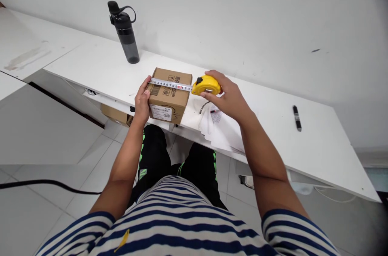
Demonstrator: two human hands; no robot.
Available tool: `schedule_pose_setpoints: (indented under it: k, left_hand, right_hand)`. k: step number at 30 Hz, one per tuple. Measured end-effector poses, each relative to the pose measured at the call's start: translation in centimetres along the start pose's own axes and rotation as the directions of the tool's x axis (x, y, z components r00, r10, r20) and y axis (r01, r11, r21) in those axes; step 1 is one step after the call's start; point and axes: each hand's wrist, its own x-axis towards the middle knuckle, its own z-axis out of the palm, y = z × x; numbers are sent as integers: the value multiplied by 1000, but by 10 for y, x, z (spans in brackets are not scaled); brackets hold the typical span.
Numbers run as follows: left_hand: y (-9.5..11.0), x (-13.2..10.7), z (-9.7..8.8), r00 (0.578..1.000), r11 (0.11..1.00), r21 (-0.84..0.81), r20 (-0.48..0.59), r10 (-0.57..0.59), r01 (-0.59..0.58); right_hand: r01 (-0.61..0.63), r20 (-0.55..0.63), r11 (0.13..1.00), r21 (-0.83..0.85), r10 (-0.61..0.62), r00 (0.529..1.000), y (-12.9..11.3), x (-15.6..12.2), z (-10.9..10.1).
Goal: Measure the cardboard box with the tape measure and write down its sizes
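A brown cardboard box [177,104] with a white label and dark print sits near the front edge of the white desk. Across its top lies the extended blade [165,83] of a yellow tape measure [210,85]. At the box's left edge, my left hand [142,102] is closed on the blade's end, fingers against the box side. My right hand [227,93] grips the yellow case just off the box's right edge, thumb and fingers around it. The tip of the blade is hidden by my left fingers.
A dark water bottle [125,38] stands behind the box to the left. Papers [226,133] with a pen and a black cord lie under my right forearm. A black marker [297,118] rests farther right. The wall [212,13] rises behind the desk [273,114].
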Motion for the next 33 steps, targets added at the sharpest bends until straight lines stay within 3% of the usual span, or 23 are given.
schedule_pose_setpoints:
  k: [33]
  left_hand:
    - [9, -2, 7, 999, 1000, 13, -35, 7, -6]
  right_hand:
    - [-13, -41, 999, -39, 11, 999, 11, -12, -1]
